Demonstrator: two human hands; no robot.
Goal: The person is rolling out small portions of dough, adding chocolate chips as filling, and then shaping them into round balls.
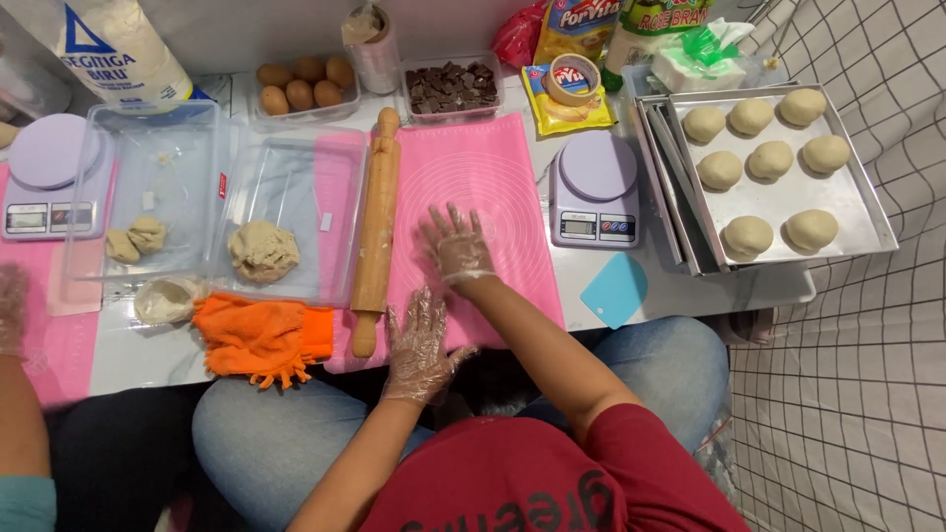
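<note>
On the pink mat (493, 187), right hand (456, 246) flat, fingers spread (plastic-gloved), left hand (419, 345) open, holding nothing, beside the rolling pin (375, 232).

Flour bag (108, 49) cut off by top edge, upper part unseen. Yellow packets (581, 25) and green bottle (662, 25) likewise cropped at top. Co-worker's gloved hand (12, 305) half out of frame at left edge. Scale displays (589, 228) too small to read. Right hand (455, 246) flat on pink mat (493, 177), possibly covering dough; cannot tell. Left hand (419, 345) hides mat's near edge.
</note>
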